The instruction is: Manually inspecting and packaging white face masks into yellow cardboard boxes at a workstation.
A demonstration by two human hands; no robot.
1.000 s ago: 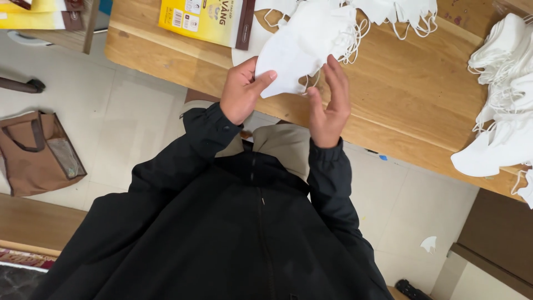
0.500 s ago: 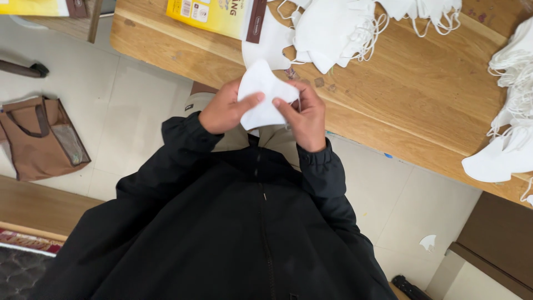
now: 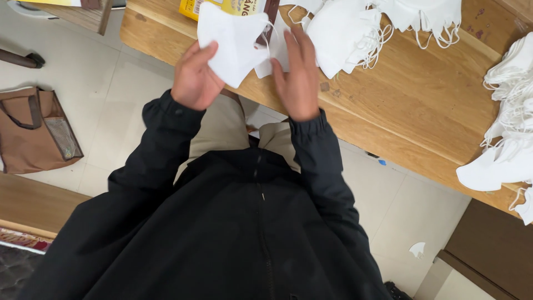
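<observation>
White face mask (image 3: pixel 232 44) between left hand (image 3: pixel 194 78) and right hand (image 3: pixel 298 75)

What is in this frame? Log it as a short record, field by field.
left hand: grips a white face mask by its edge
right hand: open, fingers by the mask's ear loop
surface: wooden table
on table: pile of white masks ahead, second pile at the right edge, yellow box
floor: pale tiles, brown bag to the left
clothing: black zip jacket
</observation>
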